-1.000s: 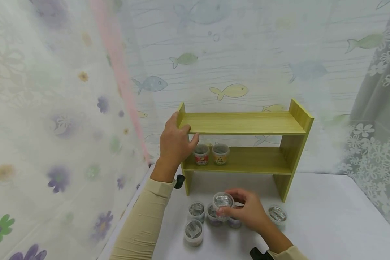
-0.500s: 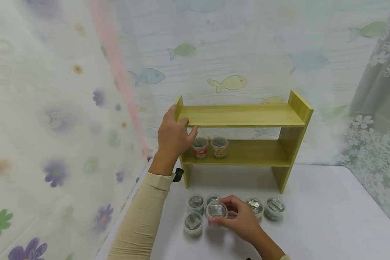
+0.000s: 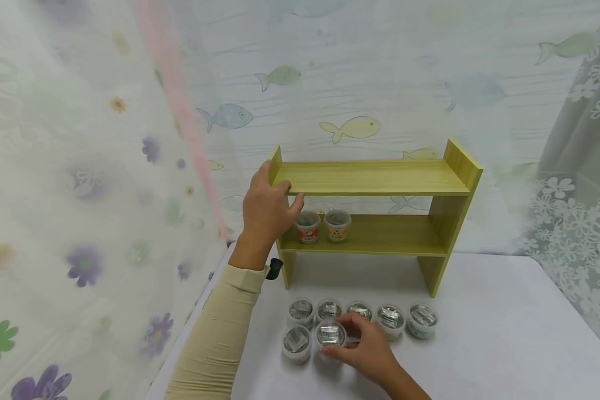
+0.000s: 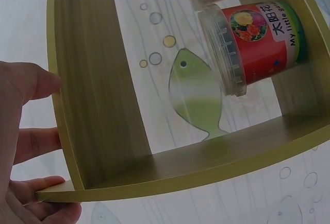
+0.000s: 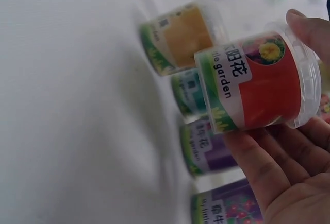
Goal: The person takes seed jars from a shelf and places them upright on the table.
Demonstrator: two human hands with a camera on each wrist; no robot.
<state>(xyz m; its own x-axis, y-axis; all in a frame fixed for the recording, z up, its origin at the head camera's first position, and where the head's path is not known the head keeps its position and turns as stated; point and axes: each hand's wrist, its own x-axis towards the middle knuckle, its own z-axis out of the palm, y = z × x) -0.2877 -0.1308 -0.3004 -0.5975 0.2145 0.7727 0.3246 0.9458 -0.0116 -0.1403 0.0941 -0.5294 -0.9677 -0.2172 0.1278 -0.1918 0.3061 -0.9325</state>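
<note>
My right hand (image 3: 367, 347) pinches a clear plastic cup (image 3: 330, 335) between thumb and fingers. In the right wrist view this cup (image 5: 258, 82) has a red flower label reading "little garden". It is close beside another cup (image 3: 296, 343) at the front left, which carries a yellow-orange label (image 5: 185, 36); whether its base touches the table cannot be told. My left hand (image 3: 267, 208) grips the upper left corner of the yellow-green wooden shelf (image 3: 370, 176). In the left wrist view the thumb (image 4: 44, 82) lies against the board's edge, other fingers round the side panel's end.
A row of several foil-topped cups (image 3: 390, 318) stands behind the held one, in front of the shelf. On the middle board sit a red-labelled cup (image 3: 308, 228) and an orange-labelled cup (image 3: 337, 226). A white cloth covers the table (image 3: 495, 333); printed curtains (image 3: 400, 83) hang behind.
My right hand has brought the cup left and nearer, from over the back row to beside the front left cup, uncovering the row. The left hand keeps its place on the shelf.
</note>
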